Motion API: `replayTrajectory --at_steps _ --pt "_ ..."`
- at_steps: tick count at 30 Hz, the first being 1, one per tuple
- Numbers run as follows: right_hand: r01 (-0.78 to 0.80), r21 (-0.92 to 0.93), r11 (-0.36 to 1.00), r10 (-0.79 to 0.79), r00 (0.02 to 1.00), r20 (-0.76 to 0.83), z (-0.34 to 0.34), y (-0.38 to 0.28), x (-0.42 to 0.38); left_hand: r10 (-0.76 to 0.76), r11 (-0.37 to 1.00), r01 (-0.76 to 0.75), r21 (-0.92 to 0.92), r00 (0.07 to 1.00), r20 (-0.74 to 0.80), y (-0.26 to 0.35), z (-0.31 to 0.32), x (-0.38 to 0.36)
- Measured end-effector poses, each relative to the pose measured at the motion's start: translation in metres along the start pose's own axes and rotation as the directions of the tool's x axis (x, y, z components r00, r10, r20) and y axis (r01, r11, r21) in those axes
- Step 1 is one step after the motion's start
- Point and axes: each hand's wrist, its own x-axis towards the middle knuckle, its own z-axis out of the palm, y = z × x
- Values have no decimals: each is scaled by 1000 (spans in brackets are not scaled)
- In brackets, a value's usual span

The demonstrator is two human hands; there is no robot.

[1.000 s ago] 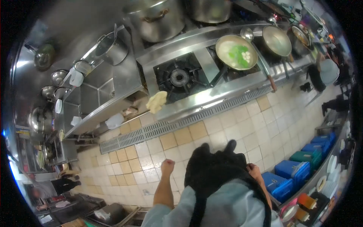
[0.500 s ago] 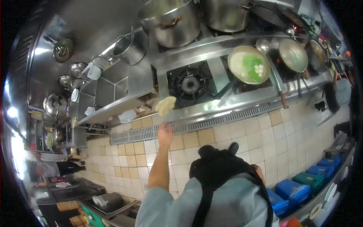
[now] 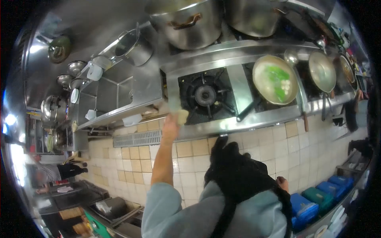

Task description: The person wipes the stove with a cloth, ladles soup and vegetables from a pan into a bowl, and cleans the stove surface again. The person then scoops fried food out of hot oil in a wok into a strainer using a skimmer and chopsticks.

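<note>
My left hand (image 3: 170, 125) is stretched out at the front edge of the stove, its fingers closed on a pale yellow cloth (image 3: 182, 117). Just beyond it is a gas burner (image 3: 205, 95) with nothing on its grate. To the right of that burner, a frying pan (image 3: 258, 85) holds bright green leaves, small white pieces and pale liquid. Its black handle (image 3: 248, 111) points toward me. Low at my right side hangs my right hand (image 3: 282, 183), partly hidden by my body, and its fingers are not clear.
Large steel pots (image 3: 186, 27) stand behind the burners. A ladle (image 3: 291, 57) and a second pan (image 3: 322, 71) lie farther right. At left is a steel sink (image 3: 113, 91). Blue bins (image 3: 304, 206) line the right side behind me. Another person (image 3: 49, 172) is at far left.
My left hand has moved forward to the cloth, which is now bunched in its fingers. My body has come closer to the stove, and the view has shifted.
</note>
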Motion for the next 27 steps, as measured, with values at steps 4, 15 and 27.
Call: replayTrajectory --at_steps 4,15,27 --pt "134 -123 983 -125 989 75 54 31 18 -91 975 116 -190 987 135 -26 5 35" --pt "-64 77 995 61 998 30 106 -161 -3 -122 978 183 -99 888 444 1 -29 217" --pt "-57 115 992 63 997 -53 189 47 -50 430 873 -383 -303 897 104 242 42 372"
